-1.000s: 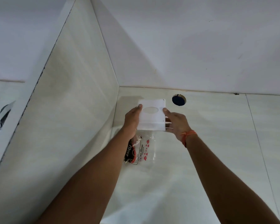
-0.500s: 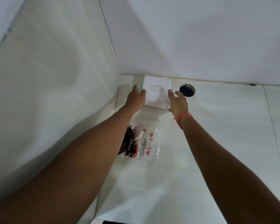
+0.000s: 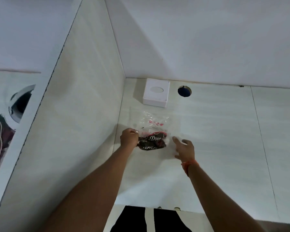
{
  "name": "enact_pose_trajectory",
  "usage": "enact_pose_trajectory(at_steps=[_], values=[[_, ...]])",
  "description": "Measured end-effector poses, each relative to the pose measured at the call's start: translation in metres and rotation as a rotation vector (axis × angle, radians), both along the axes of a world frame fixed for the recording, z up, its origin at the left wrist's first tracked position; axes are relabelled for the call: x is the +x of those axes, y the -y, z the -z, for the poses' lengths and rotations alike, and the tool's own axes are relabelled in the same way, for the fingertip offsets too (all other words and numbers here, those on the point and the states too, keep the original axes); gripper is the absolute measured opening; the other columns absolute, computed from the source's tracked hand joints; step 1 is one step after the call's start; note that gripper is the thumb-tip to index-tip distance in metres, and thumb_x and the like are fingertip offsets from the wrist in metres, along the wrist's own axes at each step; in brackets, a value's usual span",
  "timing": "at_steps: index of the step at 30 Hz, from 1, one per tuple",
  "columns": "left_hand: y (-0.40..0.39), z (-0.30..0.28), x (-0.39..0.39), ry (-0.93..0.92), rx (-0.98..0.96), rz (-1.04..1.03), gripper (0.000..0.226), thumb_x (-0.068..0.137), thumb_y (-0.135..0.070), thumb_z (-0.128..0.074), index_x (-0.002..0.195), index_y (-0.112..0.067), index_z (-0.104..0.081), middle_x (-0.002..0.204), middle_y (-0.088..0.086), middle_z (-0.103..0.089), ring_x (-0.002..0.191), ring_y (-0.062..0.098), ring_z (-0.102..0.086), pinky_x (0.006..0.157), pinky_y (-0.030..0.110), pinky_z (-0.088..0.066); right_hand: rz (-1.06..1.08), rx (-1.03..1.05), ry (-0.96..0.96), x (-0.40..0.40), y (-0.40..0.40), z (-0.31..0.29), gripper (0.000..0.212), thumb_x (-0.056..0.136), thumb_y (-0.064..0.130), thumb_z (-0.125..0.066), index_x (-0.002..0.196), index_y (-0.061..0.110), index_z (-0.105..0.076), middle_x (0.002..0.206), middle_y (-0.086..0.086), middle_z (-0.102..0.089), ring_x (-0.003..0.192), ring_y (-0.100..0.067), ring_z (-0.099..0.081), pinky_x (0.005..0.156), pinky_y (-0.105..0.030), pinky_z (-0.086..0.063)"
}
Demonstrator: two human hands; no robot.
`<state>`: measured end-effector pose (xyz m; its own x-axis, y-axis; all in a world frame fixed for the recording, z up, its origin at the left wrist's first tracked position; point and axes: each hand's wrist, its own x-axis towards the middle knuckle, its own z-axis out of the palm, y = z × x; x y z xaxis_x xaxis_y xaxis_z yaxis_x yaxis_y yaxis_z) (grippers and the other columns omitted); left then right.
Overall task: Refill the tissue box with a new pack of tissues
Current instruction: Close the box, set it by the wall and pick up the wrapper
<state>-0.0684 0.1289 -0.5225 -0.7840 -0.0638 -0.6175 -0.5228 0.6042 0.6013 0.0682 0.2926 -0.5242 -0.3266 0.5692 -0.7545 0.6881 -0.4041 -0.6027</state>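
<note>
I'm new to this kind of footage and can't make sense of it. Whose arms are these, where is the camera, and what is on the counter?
The camera sits on a person's head, looking forward and down, so both bare arms are their own. The pale counter ends in a corner of white walls. At the back stands the white tissue box, with nobody touching it, beside a round hole in the counter. Nearer lies a crumpled clear plastic wrapper with dark "Dove" printing. The left hand pinches its edge; the right hand hovers open beside it, wearing an orange thread at the wrist.
</note>
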Motion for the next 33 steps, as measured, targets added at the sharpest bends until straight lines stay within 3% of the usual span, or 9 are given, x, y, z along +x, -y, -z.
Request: enact_pose_trajectory(at_steps=[3,7,10,12,19,24,29,31,33], values=[[0.001,0.0,0.018,-0.065,0.025,0.031,0.02,0.083,-0.006,-0.059,0.097,-0.01,-0.072,0.091,0.008,-0.072,0.086,0.027,-0.068,0.079,0.036,-0.058,-0.061,-0.201,-0.182,-0.01,-0.008,-0.016,0.031,0.09,0.039,-0.067,0.103,0.011,-0.062,0.101,-0.012,-0.067,0.086,-0.028,-0.066,0.08,-0.046,-0.057],[0.004,-0.003,0.034,-0.153,0.088,-0.009,0.014,0.083,-0.003,-0.06,0.094,-0.009,-0.069,0.075,0.01,-0.071,0.065,0.026,-0.069,0.07,0.044,-0.062,-0.071,-0.23,-0.294,-0.013,-0.022,-0.033,0.033,0.09,0.036,-0.067,0.107,0.009,-0.063,0.101,-0.014,-0.07,0.082,-0.03,-0.067,0.067,-0.036,-0.057],[0.005,-0.009,0.045,-0.117,0.262,-0.048,0.011,0.083,0.001,-0.062,0.09,-0.007,-0.068,0.07,0.011,-0.068,0.055,0.02,-0.063,0.061,0.036,-0.059,-0.136,-0.188,-0.34,-0.005,-0.032,-0.039,0.015,0.087,0.009,-0.069,0.102,0.01,-0.064,0.093,-0.018,-0.067,0.069,-0.03,-0.067,0.053,-0.028,-0.055],[0.005,-0.016,0.052,-0.082,0.367,-0.1,0.015,0.083,0.002,-0.063,0.079,-0.011,-0.068,0.069,0.008,-0.065,0.058,0.018,-0.06,0.062,0.031,-0.057,-0.156,-0.176,-0.377,0.002,-0.037,-0.042,0.02,0.084,-0.005,-0.066,0.098,0.01,-0.065,0.082,-0.016,-0.066,0.058,-0.026,-0.066,0.048,-0.026,-0.054],[0.014,-0.036,0.08,0.152,0.66,-0.246,0.022,0.08,0.009,-0.067,0.073,-0.008,-0.055,0.086,0.018,-0.068,0.076,0.031,-0.071,0.057,0.03,-0.059,-0.117,-0.06,-0.429,0.038,-0.036,-0.039,0.029,0.074,-0.025,-0.061,0.069,0.002,-0.07,0.068,-0.007,-0.072,0.062,-0.024,-0.067,0.051,-0.027,-0.056],[0.021,-0.044,0.108,0.252,0.786,-0.402,0.034,0.083,0.022,-0.046,0.064,-0.005,-0.054,0.084,0.013,-0.064,0.078,0.031,-0.063,0.05,0.024,-0.057,0.005,-0.028,-0.53,0.079,-0.014,-0.046,0.058,0.072,-0.031,-0.041,0.044,0.012,-0.067,0.077,-0.012,-0.067,0.072,-0.027,-0.064,0.062,-0.032,-0.057],[0.056,-0.069,0.135,0.633,1.054,-0.214,0.029,0.082,-0.001,-0.043,0.058,-0.002,-0.06,0.088,0.017,-0.064,0.052,0.021,-0.064,0.048,0.026,-0.057,-0.055,0.023,-0.623,0.132,0.006,-0.066,0.059,0.066,-0.034,-0.035,0.044,0.01,-0.067,0.073,-0.011,-0.067,0.07,-0.028,-0.066,0.063,-0.034,-0.056],[0.07,-0.078,0.149,0.787,1.132,-0.149,0.019,0.073,-0.021,-0.051,0.068,-0.004,-0.058,0.101,0.024,-0.07,0.064,0.033,-0.071,0.052,0.029,-0.058,-0.153,0.012,-0.642,0.16,0.019,-0.079,0.054,0.063,-0.034,-0.038,0.044,0.009,-0.068,0.072,-0.01,-0.069,0.07,-0.025,-0.067,0.073,-0.038,-0.053],[0.074,-0.081,0.168,0.814,0.971,0.149,0.028,0.081,-0.031,-0.06,0.086,-0.004,-0.066,0.112,0.022,-0.072,0.087,0.033,-0.073,0.059,0.03,-0.061,-0.253,-0.014,-0.63,0.182,0.03,-0.087,0.051,0.062,-0.033,-0.041,0.046,0.008,-0.069,0.08,-0.017,-0.068,0.078,-0.031,-0.066,0.081,-0.043,-0.05]])
